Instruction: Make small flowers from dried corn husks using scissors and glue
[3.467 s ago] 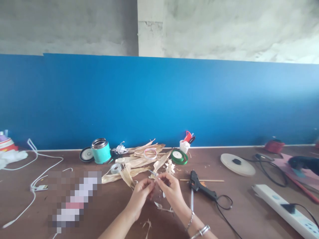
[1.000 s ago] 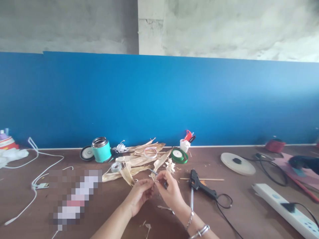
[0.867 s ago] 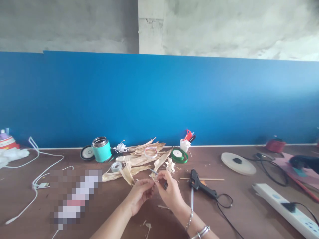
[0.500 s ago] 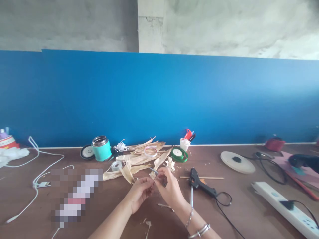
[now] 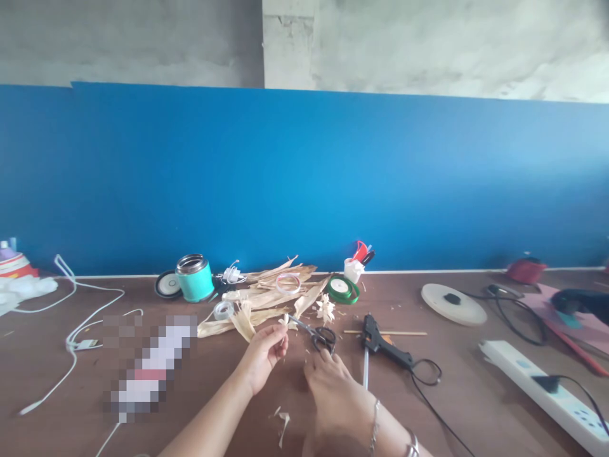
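Observation:
My left hand (image 5: 267, 357) is closed, thumb and fingertips pinching a small pale piece of corn husk (image 5: 286, 320) with petal-like ends. Palm down over the table, my right hand (image 5: 335, 393) has its fingers extended and appears to hold nothing; its fingertips are just below the scissors. Those scissors (image 5: 323, 339) lie on the table with dark handles toward my right hand and blades pointing up-left. Behind them sits a pale husk flower (image 5: 326, 308). Dried corn husks (image 5: 266, 306) are heaped beyond my left hand. Small husk scraps (image 5: 283, 425) lie between my forearms.
A black glue gun (image 5: 385, 346) with its cord lies right of my right hand, by a thin wooden stick (image 5: 404, 333). Farther back are a green ribbon spool (image 5: 351, 293), a turquoise jar (image 5: 196, 284) and a white cup (image 5: 353, 271). A power strip (image 5: 547, 393) is at right.
The scissors, earlier in my right hand, now lie on the table. My right hand has come away from my left and moved down, palm down. My left hand still pinches the husk piece.

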`<state>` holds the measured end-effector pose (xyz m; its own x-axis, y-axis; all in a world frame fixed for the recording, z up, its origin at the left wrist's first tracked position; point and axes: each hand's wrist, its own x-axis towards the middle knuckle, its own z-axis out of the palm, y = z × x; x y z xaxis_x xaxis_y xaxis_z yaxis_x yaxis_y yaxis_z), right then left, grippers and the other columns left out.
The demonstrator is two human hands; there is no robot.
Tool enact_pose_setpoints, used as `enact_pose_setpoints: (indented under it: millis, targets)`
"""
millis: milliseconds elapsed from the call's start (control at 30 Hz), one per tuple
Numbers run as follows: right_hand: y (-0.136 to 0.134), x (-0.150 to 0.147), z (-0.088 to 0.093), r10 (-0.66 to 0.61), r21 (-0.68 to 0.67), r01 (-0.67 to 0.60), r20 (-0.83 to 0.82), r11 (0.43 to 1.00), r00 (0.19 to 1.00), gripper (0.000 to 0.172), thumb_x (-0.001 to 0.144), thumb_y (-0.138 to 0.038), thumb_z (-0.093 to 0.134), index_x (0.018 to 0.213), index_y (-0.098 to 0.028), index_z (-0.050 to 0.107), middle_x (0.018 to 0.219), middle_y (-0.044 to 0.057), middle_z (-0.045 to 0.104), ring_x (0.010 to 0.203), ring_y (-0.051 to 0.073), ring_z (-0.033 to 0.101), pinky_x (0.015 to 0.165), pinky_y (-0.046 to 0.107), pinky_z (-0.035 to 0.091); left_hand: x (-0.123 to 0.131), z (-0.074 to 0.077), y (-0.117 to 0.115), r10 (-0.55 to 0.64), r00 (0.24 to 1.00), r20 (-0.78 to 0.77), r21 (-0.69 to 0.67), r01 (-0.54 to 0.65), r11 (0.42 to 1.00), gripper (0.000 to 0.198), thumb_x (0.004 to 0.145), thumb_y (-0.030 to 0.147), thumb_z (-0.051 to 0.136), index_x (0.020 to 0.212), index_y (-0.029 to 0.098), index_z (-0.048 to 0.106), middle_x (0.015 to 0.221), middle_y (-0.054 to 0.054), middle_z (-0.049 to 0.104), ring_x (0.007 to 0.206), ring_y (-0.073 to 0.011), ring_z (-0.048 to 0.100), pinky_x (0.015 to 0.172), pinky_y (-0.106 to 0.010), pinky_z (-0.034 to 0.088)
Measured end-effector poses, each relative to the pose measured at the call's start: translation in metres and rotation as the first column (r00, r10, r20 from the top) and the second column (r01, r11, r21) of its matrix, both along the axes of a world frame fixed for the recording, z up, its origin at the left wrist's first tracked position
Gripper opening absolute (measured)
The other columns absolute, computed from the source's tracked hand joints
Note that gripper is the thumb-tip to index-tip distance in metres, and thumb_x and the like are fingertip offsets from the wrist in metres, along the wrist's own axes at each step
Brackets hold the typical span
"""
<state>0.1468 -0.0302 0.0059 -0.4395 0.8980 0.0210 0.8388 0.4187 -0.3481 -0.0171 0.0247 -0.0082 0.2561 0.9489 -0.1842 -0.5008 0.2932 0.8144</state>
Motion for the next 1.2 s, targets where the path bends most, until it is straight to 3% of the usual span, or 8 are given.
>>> enact_pose_setpoints:
  millis: [100,267,400,500,567,867,1100,1200]
  targets:
    - [0.012,-0.002,0.006,-0.087,-0.018,0.089,0.087,0.996,0.992,0.067,0.038,-0.048,0.081,0.094,-0.014,0.064,0.103,0.019,0.060,0.099,0.038,0.050,0.088,0.051,0.037,0.001,0.002,-0.002,-0.003,1.000,0.006,0.004,0.003,1.000,0.027,0.059,0.031,0.080,0.062,0.013,0.060,0.055,0.003,0.053,0.051,-0.0055,0.046,0.050,-0.017,0.036]
    - [0.035,0.008,0.015,-0.327,0.147,0.329,-0.039,0.933,0.944,0.020,0.065,-0.024,0.066,0.084,-0.016,0.066,0.095,0.015,0.066,0.091,0.030,0.057,0.075,0.037,0.041,0.003,0.007,-0.008,-0.071,0.997,0.012,0.032,0.070,0.997,0.025,0.064,0.031,0.077,0.062,0.014,0.059,0.057,0.003,0.052,0.053,-0.0059,0.046,0.053,-0.018,0.038]
    - [0.036,0.032,0.028,-0.251,-0.158,0.228,-0.149,0.961,0.956,0.012,0.060,-0.011,0.059,0.057,-0.020,0.066,0.058,0.003,0.068,0.056,0.019,0.060,0.053,0.025,0.039,0.003,0.007,-0.010,-0.141,0.990,0.020,0.067,0.139,0.988,0.024,0.067,0.031,0.075,0.062,0.014,0.058,0.059,0.003,0.052,0.054,-0.0065,0.046,0.055,-0.019,0.039]
    - [0.029,0.044,0.036,-0.169,-0.596,0.053,-0.141,0.801,0.975,0.020,0.055,-0.015,0.059,0.035,-0.020,0.056,0.037,-0.001,0.058,0.035,0.013,0.051,0.040,0.022,0.035,0.002,0.006,-0.008,-0.137,0.990,0.042,0.067,0.134,0.989,0.024,0.067,0.030,0.075,0.062,0.014,0.058,0.058,0.003,0.052,0.052,-0.0066,0.046,0.053,-0.019,0.038]
    - [0.026,0.043,0.036,-0.150,-0.662,0.024,-0.135,0.749,0.980,0.025,0.055,-0.016,0.057,0.030,-0.019,0.053,0.034,0.000,0.056,0.033,0.012,0.049,0.038,0.021,0.034,0.002,0.006,-0.008,-0.128,0.990,0.052,0.063,0.125,0.990,0.023,0.067,0.030,0.075,0.063,0.014,0.058,0.058,0.002,0.053,0.052,-0.0066,0.046,0.052,-0.019,0.037]
    - [0.039,-0.004,0.001,-0.154,-0.107,0.113,-0.557,0.988,0.816,0.020,0.062,-0.010,0.050,0.064,-0.018,0.068,0.061,0.001,0.068,0.056,0.015,0.056,0.053,0.023,0.039,0.003,0.005,-0.007,-0.099,0.993,0.069,0.071,0.094,0.993,0.023,0.069,0.028,0.074,0.061,0.015,0.058,0.058,0.003,0.053,0.054,-0.0063,0.046,0.056,-0.018,0.037]
    - [0.040,-0.011,0.004,-0.333,-0.308,0.128,-0.853,0.943,0.401,0.013,0.069,-0.029,0.062,0.070,-0.016,0.064,0.062,0.000,0.063,0.058,0.014,0.054,0.055,0.023,0.041,0.006,0.006,-0.009,-0.049,0.998,0.032,0.063,0.047,0.997,0.021,0.066,0.029,0.077,0.064,0.014,0.063,0.061,0.002,0.057,0.056,-0.0070,0.049,0.058,-0.019,0.039]
    - [0.038,-0.014,0.006,-0.337,-0.313,0.126,-0.869,0.941,0.362,0.017,0.066,-0.032,0.066,0.068,-0.015,0.062,0.062,0.000,0.063,0.059,0.014,0.054,0.055,0.023,0.042,0.009,0.007,-0.011,0.002,0.999,-0.041,0.099,0.002,0.995,0.022,0.063,0.031,0.078,0.065,0.015,0.064,0.063,0.002,0.060,0.058,-0.0088,0.051,0.060,-0.021,0.041]
